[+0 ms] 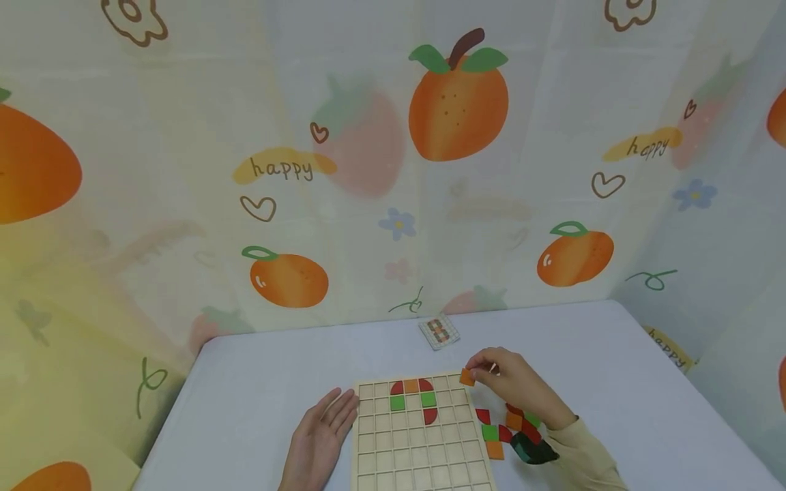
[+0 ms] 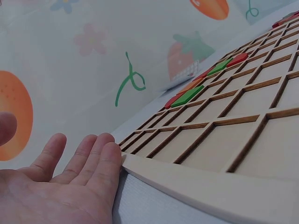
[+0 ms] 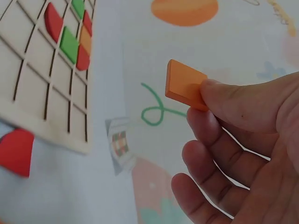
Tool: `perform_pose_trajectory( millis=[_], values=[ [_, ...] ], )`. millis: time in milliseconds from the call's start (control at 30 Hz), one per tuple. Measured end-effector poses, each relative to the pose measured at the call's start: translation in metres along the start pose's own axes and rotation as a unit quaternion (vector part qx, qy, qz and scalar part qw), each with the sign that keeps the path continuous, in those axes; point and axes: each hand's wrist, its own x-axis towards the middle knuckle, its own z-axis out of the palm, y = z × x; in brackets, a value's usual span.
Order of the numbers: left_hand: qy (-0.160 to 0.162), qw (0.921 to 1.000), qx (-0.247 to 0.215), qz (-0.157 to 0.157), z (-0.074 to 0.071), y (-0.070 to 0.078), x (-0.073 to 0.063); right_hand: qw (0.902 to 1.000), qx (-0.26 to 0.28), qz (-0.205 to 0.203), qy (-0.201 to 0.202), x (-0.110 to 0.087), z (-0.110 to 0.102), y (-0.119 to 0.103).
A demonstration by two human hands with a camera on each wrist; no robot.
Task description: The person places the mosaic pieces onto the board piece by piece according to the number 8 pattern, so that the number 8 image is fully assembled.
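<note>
Touching on the left, pinching on the right!

Far left, touching the edge of the gridded board (image 1: 424,447) with the left hand (image 1: 321,429), palm up, fingers straight and free. Rightward from those fingertips, spot red, orange and green set pieces (image 1: 428,399) in the far cells. Beyond and left of the right hand (image 1: 512,382), catch a patterned card (image 1: 439,331) on the bench (image 1: 258,395). And here, pinching an orange square (image 1: 467,377) in that hand, near the board's far right corner! On its near side, find loose pieces (image 1: 490,432).
</note>
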Motion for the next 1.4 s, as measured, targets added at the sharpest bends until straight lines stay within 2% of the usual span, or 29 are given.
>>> perform_pose_trajectory(
  millis=[233, 467, 767, 1067, 1400],
  values=[
    [-0.001, 1.0000, 0.009, 0.001, -0.001, -0.001, 0.000, 0.9998, 0.019, -0.003, -0.007, 0.010, 0.008, -0.014],
    [0.001, 1.0000, 0.000, -0.003, 0.000, -0.001, 0.000, 0.9986, 0.035, -0.038, -0.014, 0.019, 0.019, -0.021],
    [-0.005, 1.0000, -0.003, -0.006, -0.001, -0.001, 0.001, 0.9962, 0.044, -0.058, -0.048, 0.027, 0.038, -0.025],
    [0.003, 1.0000, -0.002, 0.000, -0.002, -0.001, 0.002, 0.9942, 0.024, -0.071, -0.078, 0.032, 0.058, -0.031],
    [0.006, 1.0000, 0.002, -0.001, -0.001, 0.000, 0.003, 0.9933, -0.014, -0.077, -0.085, 0.034, 0.081, -0.026]
  ],
)
